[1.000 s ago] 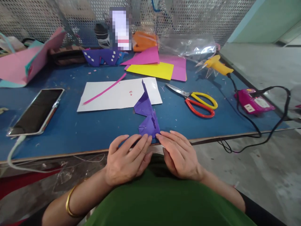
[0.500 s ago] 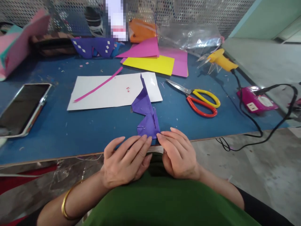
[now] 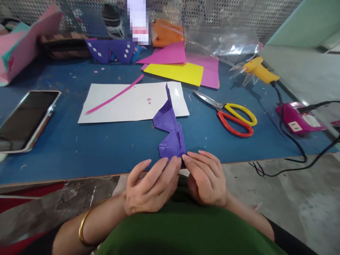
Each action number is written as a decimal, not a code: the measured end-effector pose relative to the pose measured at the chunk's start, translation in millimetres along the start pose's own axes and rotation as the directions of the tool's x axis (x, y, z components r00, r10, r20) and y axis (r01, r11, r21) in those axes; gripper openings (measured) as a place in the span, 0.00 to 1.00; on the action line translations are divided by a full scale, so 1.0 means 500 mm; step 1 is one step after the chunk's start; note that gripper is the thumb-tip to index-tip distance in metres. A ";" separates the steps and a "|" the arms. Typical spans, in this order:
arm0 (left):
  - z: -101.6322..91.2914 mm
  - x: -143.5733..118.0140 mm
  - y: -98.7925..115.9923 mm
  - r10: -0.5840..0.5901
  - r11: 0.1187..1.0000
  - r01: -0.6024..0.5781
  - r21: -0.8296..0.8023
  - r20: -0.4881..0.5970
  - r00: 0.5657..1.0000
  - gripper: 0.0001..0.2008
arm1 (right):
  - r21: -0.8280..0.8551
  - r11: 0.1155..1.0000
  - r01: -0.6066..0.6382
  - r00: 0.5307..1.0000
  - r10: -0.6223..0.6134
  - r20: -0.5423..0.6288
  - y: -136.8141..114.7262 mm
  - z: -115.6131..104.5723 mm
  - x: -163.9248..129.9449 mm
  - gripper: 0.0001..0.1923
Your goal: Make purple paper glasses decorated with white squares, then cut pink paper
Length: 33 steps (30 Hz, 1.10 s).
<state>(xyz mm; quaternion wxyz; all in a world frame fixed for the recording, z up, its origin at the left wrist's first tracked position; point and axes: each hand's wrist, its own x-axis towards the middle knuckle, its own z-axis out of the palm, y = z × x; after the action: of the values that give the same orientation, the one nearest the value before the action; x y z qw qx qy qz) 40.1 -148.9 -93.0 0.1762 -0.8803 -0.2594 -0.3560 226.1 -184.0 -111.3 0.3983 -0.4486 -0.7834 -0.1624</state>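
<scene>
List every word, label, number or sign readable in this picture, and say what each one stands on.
No text here can be read.
Pink power strip: a white label, too small to read.
Bottle at the back: blurred out, unreadable.
Phone: dark screen, nothing shown.
Purple paper cutout at the back: white diamond shapes only, no letters.
Folded purple paper at both hands: no print.

One scissors (image 3: pixel 230 115), one phone (image 3: pixel 25 118), one glue gun (image 3: pixel 260 71), two hands.
</scene>
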 end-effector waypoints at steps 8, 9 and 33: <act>0.000 0.000 -0.015 0.039 0.995 -0.029 -0.092 0.111 0.993 0.16 | 0.015 1.000 -0.024 0.999 0.024 -0.034 0.000 0.016 -0.008 0.15; 0.000 0.002 -0.017 0.039 0.995 -0.029 -0.095 0.109 0.993 0.15 | 0.019 0.999 -0.031 0.999 0.032 -0.020 0.000 0.013 -0.007 0.16; -0.002 -0.021 -0.019 -0.101 0.984 0.106 -0.143 0.044 0.994 0.15 | 0.057 0.998 -0.042 0.985 0.032 0.172 0.000 -0.017 0.007 0.20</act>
<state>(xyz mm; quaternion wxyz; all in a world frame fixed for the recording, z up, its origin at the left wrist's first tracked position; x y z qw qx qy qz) 27.7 -144.9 -98.5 0.0881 -0.8825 -0.2815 -0.3665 229.1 -187.2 -103.0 0.3458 -0.4631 -0.8108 -0.0922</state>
